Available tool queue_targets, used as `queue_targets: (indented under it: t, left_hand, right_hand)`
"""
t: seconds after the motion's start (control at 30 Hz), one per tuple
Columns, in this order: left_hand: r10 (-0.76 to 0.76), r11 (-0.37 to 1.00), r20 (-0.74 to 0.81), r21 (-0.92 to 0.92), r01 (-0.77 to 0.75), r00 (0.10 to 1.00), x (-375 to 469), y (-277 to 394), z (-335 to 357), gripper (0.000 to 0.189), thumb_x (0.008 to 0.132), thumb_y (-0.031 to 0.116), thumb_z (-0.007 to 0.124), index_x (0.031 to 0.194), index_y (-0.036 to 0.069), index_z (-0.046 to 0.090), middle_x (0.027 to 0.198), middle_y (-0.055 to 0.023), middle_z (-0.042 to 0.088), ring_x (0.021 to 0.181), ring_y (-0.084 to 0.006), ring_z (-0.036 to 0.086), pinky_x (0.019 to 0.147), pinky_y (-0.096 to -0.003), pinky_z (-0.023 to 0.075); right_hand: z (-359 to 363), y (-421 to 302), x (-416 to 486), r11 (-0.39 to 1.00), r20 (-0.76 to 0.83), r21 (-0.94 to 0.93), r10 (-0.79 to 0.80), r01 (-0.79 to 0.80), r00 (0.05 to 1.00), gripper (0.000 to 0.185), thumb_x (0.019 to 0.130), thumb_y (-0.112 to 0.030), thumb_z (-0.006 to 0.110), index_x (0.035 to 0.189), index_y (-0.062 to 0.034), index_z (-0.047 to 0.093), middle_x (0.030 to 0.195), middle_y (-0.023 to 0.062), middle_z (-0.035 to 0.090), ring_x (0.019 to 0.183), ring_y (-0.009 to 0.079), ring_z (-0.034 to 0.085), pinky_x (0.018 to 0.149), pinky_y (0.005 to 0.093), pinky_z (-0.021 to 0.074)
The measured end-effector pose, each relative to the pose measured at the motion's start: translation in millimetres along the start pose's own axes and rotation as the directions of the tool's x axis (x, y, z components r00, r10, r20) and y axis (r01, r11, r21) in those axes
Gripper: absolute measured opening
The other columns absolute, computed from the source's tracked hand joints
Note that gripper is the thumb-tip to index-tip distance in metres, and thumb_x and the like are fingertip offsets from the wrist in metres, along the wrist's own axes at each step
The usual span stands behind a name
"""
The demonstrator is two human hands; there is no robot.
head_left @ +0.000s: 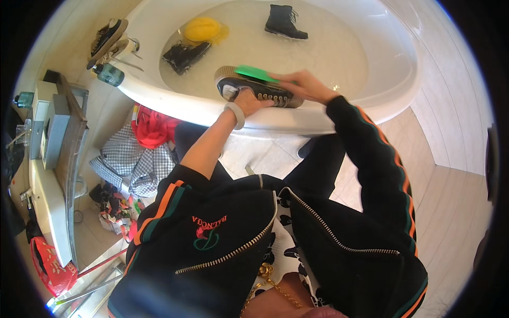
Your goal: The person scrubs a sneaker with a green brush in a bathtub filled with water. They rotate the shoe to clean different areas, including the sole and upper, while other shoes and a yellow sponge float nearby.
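A black lace-up sneaker (265, 92) with a tan sole lies on its side over the near rim of the white bathtub (191, 107). My left hand (248, 102) grips it, with the fingers partly hidden inside its opening. In my right hand (304, 85) is a green scrubbing brush (254, 73), laid along the upturned side of the sole. The brush is slightly blurred, and its bristles cannot be made out. Cloudy water fills the tub's bottom beyond the shoe.
In the water are a black lace-up boot (284, 22), a second dark boot (186, 56) and a yellow rounded object (203, 29). Shoes (109, 37) and a teal pump bottle (109, 74) stand on the tub's left rim. Red cloth (153, 125) and houndstooth fabric (131, 159) lie at left.
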State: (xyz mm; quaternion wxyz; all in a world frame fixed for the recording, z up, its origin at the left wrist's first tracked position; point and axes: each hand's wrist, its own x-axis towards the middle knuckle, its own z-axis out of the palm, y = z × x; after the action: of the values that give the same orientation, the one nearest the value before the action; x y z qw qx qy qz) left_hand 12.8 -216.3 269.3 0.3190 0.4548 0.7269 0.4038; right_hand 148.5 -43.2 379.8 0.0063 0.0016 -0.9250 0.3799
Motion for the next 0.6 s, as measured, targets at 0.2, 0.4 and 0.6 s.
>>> queue_targets:
  t: [0.2,0.4,0.6]
  left_hand:
    - [-0.005,0.999,0.0,-0.039,0.005,1.0,1,-1,-6,0.042,0.073,0.019,0.075,0.109,0.0,0.063,0.104,-0.0107,0.067,0.093,-0.019,0.062,0.086,-0.03,0.0468]
    - [-0.05,0.999,-0.004,0.022,0.05,0.999,-12,25,-9,0.045,0.073,0.022,0.076,0.107,-0.004,0.062,0.104,-0.0127,0.067,0.092,-0.0189,0.062,0.085,-0.0292,0.0471]
    - [0.026,1.0,-0.013,-0.017,-0.026,1.0,2,12,-2,0.037,0.075,0.017,0.074,0.105,-0.003,0.064,0.104,-0.0132,0.067,0.092,-0.0187,0.062,0.084,-0.0306,0.0481]
  right_hand:
    - [6,-2,19,0.996,-0.035,-0.026,-0.083,0.082,0.996,0.038,0.09,-0.022,0.052,0.128,-0.0298,0.053,0.092,0.0187,0.064,0.07,0.0353,0.058,0.069,0.0361,0.0477]
    - [-21,12,-47,0.999,0.02,0.046,0.025,-0.026,0.999,0.039,0.09,-0.016,0.053,0.129,-0.0203,0.053,0.106,0.0185,0.063,0.089,0.0257,0.066,0.081,0.0337,0.0477]
    - [18,-5,37,0.98,-0.124,-0.066,-0.194,0.187,0.973,0.039,0.09,-0.02,0.053,0.128,-0.0272,0.053,0.095,0.0209,0.063,0.072,0.0366,0.057,0.071,0.0351,0.0481]
